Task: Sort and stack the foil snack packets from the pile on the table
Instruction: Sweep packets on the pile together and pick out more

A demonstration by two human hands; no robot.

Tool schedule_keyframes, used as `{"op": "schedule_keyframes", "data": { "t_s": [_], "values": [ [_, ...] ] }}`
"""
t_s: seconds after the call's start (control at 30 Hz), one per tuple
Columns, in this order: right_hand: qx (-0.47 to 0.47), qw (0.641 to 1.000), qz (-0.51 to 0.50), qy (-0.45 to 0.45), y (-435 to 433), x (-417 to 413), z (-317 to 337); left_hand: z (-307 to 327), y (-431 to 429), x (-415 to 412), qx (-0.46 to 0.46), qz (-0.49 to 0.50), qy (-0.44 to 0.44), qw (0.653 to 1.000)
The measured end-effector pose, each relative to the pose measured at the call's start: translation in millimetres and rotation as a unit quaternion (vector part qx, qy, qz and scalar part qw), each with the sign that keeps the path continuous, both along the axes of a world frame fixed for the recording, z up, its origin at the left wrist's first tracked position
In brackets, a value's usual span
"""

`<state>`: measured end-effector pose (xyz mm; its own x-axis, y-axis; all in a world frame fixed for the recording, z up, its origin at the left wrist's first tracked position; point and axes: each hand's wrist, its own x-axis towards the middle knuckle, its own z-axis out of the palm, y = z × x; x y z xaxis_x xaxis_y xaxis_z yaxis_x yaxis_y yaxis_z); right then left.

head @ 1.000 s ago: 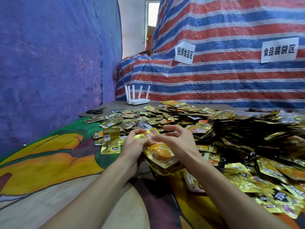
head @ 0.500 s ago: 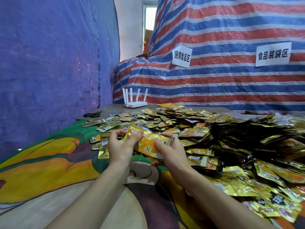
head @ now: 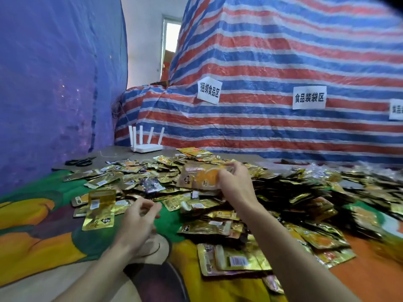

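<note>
Since half a second ago, the left grip (head: 139,216) has let go of the orange-faced packet (head: 200,176) and dropped toward the desk (head: 32,236). The right grip (head: 236,184) alone pinches that packet by its right edge, raised over the pile (head: 294,192). Left grip: fingers loosely curled, holding nothing. Just left of it lies a small stack of gold packets (head: 99,211). Well beyond both grips: scissors (head: 80,161) and a white router (head: 145,141).
</note>
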<state>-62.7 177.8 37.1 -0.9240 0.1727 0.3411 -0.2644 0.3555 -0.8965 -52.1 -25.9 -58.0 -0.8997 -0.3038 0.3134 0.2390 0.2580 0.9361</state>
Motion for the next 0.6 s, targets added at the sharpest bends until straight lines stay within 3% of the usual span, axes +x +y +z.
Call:
{"op": "schedule_keyframes", "data": {
  "t_s": [0.27,0.37,0.43,0.53,0.6],
  "values": [
    [0.148,0.985,-0.039,-0.075,49,-14,-24,-5,-3,-4,-0.058,0.007,-0.008,0.998],
    [0.247,0.964,-0.056,-0.076,54,-11,-37,-5,-3,-2,-0.073,0.011,-0.016,0.997],
    [0.331,0.936,-0.107,-0.052,52,-7,-41,-5,-2,-1,-0.098,0.027,-0.013,0.995],
    [0.496,0.852,-0.17,0.008,40,1,-38,-5,-4,1,-0.137,0.063,-0.022,0.988],
    [0.54,0.824,-0.169,0.005,31,3,-33,-5,-6,0,-0.156,0.091,-0.038,0.983]
  ]
}}
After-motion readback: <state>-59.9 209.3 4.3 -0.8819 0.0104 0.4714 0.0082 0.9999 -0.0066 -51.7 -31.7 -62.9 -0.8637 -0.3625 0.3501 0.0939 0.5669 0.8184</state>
